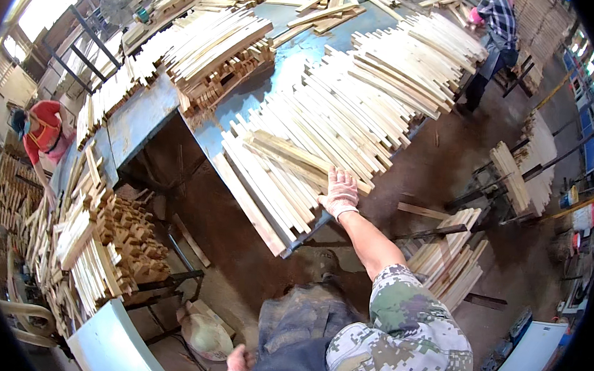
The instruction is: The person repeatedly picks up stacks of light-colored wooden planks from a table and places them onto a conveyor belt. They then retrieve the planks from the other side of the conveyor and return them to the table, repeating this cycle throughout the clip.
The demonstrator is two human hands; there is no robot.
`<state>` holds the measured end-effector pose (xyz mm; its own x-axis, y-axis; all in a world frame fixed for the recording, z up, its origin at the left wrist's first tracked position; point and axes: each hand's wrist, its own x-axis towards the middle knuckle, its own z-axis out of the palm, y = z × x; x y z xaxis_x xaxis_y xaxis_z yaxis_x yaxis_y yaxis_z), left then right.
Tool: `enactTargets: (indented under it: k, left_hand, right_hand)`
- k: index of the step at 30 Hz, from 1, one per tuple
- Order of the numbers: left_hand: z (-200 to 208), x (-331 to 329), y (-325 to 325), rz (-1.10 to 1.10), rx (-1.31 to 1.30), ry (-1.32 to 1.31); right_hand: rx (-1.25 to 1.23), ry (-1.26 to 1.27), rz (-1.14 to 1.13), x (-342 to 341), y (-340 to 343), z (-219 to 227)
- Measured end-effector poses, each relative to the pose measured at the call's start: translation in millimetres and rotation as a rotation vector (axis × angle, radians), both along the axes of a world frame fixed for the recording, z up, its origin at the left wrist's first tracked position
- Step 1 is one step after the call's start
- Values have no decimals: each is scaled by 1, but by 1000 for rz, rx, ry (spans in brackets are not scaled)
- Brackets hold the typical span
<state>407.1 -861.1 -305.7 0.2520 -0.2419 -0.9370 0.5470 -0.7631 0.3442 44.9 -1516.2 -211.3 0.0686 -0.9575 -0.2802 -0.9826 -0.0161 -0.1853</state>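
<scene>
Head view: I see the right hand [342,192], fingers part-spread, on the lower-right end of raised wooden strips [289,155] mid-frame, hold uncertain; they run toward upper left. The left hand [240,361], lower centre, grasp unclear, is farther.

No lettering, label, number or sign can be read in this view. The wooden strips [308,127] and blue worktop [287,66] show no legible marking; on the blue panels [592,154] and white bucket [582,217] at right, any print is too small to make out.
</scene>
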Motion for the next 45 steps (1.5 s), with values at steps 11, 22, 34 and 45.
enactTargets:
  k: [11,22,34,45]
  left_hand:
    - [43,-88,-50,-606,112,-256]
    - [67,-66,-141,-144,100,-217]
    - [-16,27,-134,-1458,-283,-523]
    - [-47,25,-220,-672,87,129]
  right_hand:
    - [242,-30,176,-37,-94,28]
    - [105,-120,134,-30,-99,2]
    - [479,-1461,-593,-78,43,52]
    - [-107,-1298,-1195,-220,290,132]
